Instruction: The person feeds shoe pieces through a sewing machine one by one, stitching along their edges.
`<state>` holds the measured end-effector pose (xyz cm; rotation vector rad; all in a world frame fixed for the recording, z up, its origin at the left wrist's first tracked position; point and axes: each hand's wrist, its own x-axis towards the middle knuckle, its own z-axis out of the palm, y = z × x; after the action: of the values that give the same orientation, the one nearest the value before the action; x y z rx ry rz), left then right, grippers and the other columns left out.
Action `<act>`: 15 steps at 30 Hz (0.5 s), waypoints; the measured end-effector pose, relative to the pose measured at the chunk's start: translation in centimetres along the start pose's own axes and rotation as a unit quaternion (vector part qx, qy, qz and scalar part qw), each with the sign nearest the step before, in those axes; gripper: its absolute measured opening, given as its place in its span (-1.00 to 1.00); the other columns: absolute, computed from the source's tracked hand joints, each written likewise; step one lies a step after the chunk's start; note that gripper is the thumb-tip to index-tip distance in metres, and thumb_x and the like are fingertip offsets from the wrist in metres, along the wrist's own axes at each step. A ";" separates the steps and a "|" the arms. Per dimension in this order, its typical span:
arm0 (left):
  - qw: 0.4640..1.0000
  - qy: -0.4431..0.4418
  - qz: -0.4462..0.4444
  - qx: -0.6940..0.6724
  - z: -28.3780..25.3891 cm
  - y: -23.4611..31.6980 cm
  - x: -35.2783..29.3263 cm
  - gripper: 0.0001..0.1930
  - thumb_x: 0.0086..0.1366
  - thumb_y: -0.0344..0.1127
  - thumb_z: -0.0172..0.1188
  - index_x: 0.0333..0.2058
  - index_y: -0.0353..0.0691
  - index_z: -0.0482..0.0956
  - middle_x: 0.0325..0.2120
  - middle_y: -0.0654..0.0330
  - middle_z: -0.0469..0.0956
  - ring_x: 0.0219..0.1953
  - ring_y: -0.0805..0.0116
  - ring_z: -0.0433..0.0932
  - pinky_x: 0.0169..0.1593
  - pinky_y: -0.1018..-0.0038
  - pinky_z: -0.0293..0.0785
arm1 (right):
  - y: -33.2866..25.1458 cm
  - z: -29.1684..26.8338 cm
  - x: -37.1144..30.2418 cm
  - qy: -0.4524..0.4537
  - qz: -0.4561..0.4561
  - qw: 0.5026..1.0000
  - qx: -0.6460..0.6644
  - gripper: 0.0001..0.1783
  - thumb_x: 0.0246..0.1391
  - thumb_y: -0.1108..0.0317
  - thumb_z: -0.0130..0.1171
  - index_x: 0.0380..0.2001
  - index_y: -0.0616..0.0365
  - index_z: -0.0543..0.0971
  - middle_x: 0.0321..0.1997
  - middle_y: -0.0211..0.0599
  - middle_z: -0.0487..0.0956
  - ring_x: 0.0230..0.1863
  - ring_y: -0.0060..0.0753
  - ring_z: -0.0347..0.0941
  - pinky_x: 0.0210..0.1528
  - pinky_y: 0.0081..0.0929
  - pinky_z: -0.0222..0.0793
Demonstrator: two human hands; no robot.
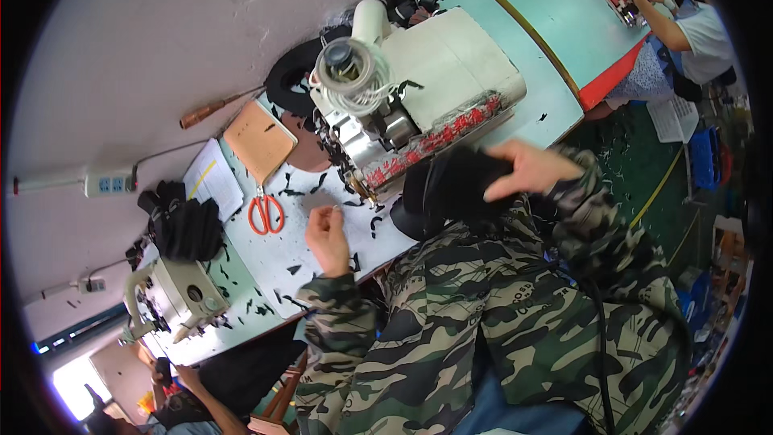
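Note:
My right hand (527,171) grips a dark, curved black fabric piece (455,189) by its right side. The piece lies at the front edge of the white sewing machine (451,64), close against my camouflage jacket, and its far folds are hard to make out. My left hand (327,240) hovers over the tabletop (310,254) to the left of the machine's needle end. Its fingertips are pinched together, and whatever is between them is too small to name. Orange-handled scissors (266,214) lie left of that hand.
Black scraps litter the table around a brown notebook (260,142), printed sheets (214,179) and a heap of black fabric pieces (187,225). A second sewing machine (183,298) stands at lower left. Other people work at lower left and upper right (704,44).

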<state>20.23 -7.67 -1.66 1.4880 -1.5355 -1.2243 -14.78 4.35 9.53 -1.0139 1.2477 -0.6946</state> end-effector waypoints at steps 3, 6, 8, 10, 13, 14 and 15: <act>0.894 0.019 0.247 0.373 -2.6 0.3 2.9 -0.67 0.16 -0.43 0.20 -0.08 -0.34 0.47 -0.48 0.05 0.58 -0.48 0.22 0.57 -0.35 0.43 0.47 | -3.9 -4.0 0.5 0.102 -0.122 0.982 -0.099 -0.54 -0.12 0.50 0.31 -0.06 0.32 0.51 -0.19 -0.34 0.61 -0.16 -0.60 0.45 -0.02 -0.53 0.37; 0.945 -0.076 0.132 0.290 0.2 6.4 -0.1 -0.43 0.12 -0.51 0.19 0.14 -0.33 0.29 -0.16 -0.02 0.56 -0.26 0.08 0.60 -0.10 0.29 0.49 | -4.6 -7.0 1.1 0.179 -0.126 0.947 -0.237 -0.55 -0.15 0.47 0.29 -0.10 0.30 0.51 -0.21 -0.17 0.60 -0.19 -0.40 0.51 -0.06 -0.45 0.38; 0.956 -0.265 0.053 0.114 4.5 12.0 -4.7 -0.32 0.07 -0.56 0.19 0.20 -0.44 0.17 0.07 -0.17 0.37 0.04 -0.07 0.46 0.13 0.23 0.35 | -3.3 -7.1 3.5 0.188 -0.154 0.920 -0.306 -0.55 -0.16 0.44 0.28 -0.12 0.29 0.51 -0.22 -0.09 0.58 -0.20 -0.25 0.53 -0.08 -0.40 0.39; 0.911 -0.243 0.314 0.111 10.2 15.9 -5.1 -0.16 0.04 -0.55 0.22 0.27 -0.51 -0.02 0.17 -0.33 0.19 0.25 -0.16 0.20 0.29 0.20 0.14 | -3.1 -8.0 3.7 0.200 -0.183 0.878 -0.395 -0.56 -0.18 0.39 0.25 -0.14 0.27 0.52 -0.25 -0.03 0.56 -0.20 -0.05 0.51 -0.09 -0.34 0.39; 0.944 -0.102 0.299 0.097 16.5 18.3 -0.3 -0.07 -0.02 -0.55 0.22 0.28 -0.55 -0.14 0.22 -0.37 0.07 0.30 -0.18 0.10 0.33 0.22 0.03 | -2.8 -8.9 2.7 0.218 -0.205 0.887 -0.350 -0.56 -0.22 0.43 0.23 -0.15 0.25 0.52 -0.24 -0.06 0.56 -0.18 -0.05 0.49 -0.07 -0.30 0.39; 0.963 -0.075 0.250 0.074 16.3 18.7 1.1 -0.07 -0.04 -0.55 0.20 0.28 -0.53 -0.13 0.24 -0.34 0.07 0.31 -0.16 0.08 0.35 0.24 0.00 | -3.4 -8.8 3.4 0.200 -0.255 0.885 -0.333 -0.52 -0.25 0.45 0.23 -0.13 0.25 0.50 -0.23 -0.06 0.55 -0.17 -0.06 0.49 -0.06 -0.30 0.39; 0.967 -0.080 0.237 0.046 16.8 16.9 2.4 -0.08 -0.06 -0.56 0.18 0.28 -0.52 -0.12 0.24 -0.32 0.08 0.32 -0.13 0.08 0.35 0.25 0.01 | -3.2 -8.5 4.0 0.201 -0.258 0.885 -0.332 -0.52 -0.25 0.45 0.23 -0.13 0.25 0.50 -0.23 -0.06 0.55 -0.17 -0.06 0.49 -0.06 -0.30 0.39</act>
<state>-1.67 -8.66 7.99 1.0041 -1.9381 -1.0142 -21.83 -2.46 10.68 -1.8862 1.6470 -0.9427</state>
